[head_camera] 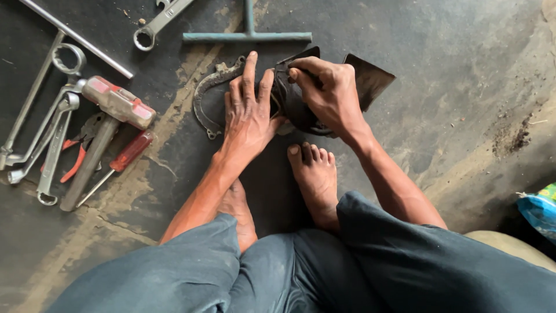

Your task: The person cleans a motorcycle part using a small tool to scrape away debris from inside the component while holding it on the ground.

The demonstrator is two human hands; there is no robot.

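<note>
Your left hand point(246, 113) lay flat on the curved metal gasket point(204, 98), just left of the rubber piece point(295, 101) gripped by your right hand point(330, 93). The hammer point(104, 124), spanners point(46, 127) and screwdriver point(119, 162) lay on the floor point(452, 87) well to the left. The T-handled wrench point(249, 35) lay beyond both hands.

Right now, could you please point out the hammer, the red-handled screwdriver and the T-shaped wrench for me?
hammer point(119, 102): head view, on its red-and-metal head.
red-handled screwdriver point(132, 150): head view, on the red handle.
T-shaped wrench point(247, 36): head view, on the crossbar where the stem meets it.
</note>
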